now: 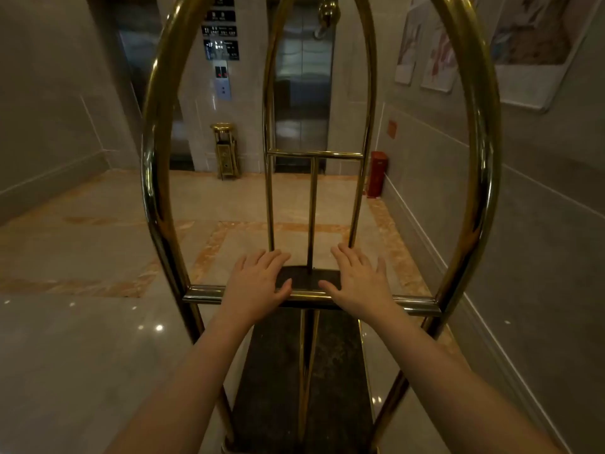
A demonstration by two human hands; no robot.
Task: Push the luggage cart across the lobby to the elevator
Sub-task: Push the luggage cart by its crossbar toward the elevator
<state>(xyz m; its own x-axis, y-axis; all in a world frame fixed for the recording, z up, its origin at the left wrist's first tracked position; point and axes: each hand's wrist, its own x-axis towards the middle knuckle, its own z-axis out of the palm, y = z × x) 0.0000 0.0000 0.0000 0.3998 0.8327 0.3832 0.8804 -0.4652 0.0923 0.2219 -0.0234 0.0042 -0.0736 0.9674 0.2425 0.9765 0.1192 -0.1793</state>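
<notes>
Luggage cart (484, 178) was mid-lobby, elevator (301, 93) ahead, doors closed. Left hand (255, 280) and right hand (358, 278) lay flat, fingers released, on crossbar (203, 294). Final push step; next: straight shove.

Top of the luggage cart (154, 178) arches cut off by upper edge; its wheels + front end out of view below. Cart's dark deck (330, 362) partly covered by both forearms, which run out at the bottom edge. Left hand (258, 280) and right hand (358, 278) lie flat over the crossbar (203, 295), hiding palms, so grip underneath can't be judged. Floor-indicator signs (221, 49) too small/blurred to read. Wall pictures (537, 31) clipped at right/top.
</notes>
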